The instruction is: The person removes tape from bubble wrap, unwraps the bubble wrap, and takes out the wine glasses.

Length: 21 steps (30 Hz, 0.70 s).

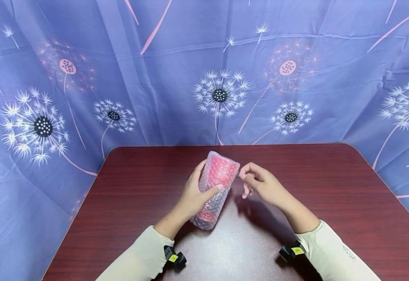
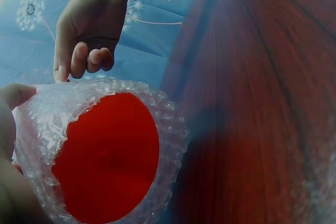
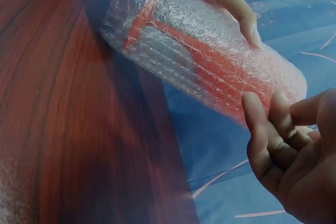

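Note:
A red goblet-shaped item (image 3: 220, 66) with a stem and a round foot (image 2: 113, 156) shows through clear bubble wrap (image 1: 222, 199). My left hand (image 1: 195, 195) holds the wrapped bundle tilted above the table, its thumb across the upper face and fingers round the far side. At the bundle's upper right edge is my right hand (image 1: 260, 183). Its thumb and forefinger pinch at the border of the wrap, with the other fingers loosely bent. The exact bit between those fingertips is hidden.
The dark red-brown wooden table (image 1: 137, 183) has rounded far corners. Behind it and at the sides hangs a blue cloth (image 1: 176, 78) printed with dandelions. Small black cameras (image 1: 179, 260) are worn on both wrists, over cream sleeves (image 1: 141, 253).

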Each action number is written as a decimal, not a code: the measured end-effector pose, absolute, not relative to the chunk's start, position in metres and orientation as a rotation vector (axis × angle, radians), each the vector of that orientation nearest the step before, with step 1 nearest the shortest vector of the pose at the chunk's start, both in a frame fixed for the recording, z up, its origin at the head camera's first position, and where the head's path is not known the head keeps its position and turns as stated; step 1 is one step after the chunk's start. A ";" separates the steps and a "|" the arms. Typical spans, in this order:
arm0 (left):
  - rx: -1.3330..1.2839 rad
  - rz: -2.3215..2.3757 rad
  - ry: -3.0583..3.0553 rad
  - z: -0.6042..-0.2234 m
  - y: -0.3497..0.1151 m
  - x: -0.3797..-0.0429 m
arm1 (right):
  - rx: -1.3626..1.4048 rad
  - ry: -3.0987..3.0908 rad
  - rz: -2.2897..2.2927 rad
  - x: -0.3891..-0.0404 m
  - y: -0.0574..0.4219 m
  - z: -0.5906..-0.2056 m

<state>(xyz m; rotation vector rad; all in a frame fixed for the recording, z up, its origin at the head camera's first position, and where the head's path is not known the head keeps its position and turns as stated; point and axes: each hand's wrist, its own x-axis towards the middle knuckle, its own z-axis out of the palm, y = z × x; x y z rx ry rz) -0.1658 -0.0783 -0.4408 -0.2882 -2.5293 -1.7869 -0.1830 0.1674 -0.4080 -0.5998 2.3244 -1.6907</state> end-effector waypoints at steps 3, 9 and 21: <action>-0.280 -1.794 -2.525 -0.441 -0.078 -0.166 | -0.618 2.275 -1.731 -0.183 0.168 -0.407; -0.265 -1.814 -2.509 -0.440 -0.078 -0.167 | -0.653 2.251 -1.743 -0.183 0.168 -0.407; -0.297 -1.786 -2.558 -0.441 -0.078 -0.165 | -0.590 2.300 -1.692 -0.184 0.165 -0.409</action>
